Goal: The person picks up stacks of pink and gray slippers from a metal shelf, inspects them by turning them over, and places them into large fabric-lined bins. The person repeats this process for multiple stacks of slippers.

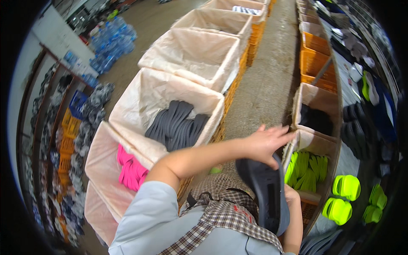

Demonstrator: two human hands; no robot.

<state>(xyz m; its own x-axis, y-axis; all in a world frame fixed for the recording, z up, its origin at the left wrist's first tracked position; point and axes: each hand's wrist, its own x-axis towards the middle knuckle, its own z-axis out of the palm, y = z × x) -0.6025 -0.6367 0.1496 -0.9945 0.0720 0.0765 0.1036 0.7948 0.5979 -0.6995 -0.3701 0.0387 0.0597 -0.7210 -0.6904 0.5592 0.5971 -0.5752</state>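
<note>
A dark grey shoe sole (272,197) stands upright before my checked apron, its long face turned toward me. My right hand (292,194) grips it from the right side; most of those fingers are hidden behind it. Above its top end is my left hand (268,142), fingers stretched out to the right and thumb pointing down by the sole's edge. Whether that thumb touches the sole, I cannot tell. Close to both hands, a cloth-lined bin holds bright yellow-green strap-like pieces (307,170).
At left runs a row of cloth-lined bins (204,146), with grey strips (176,125) and pink strips (131,170) inside. Yellow-green footwear pieces (346,187) lie on the right-hand table (325,225). Black pieces (315,119) fill another bin. Plastic bottles (112,40) are piled far left.
</note>
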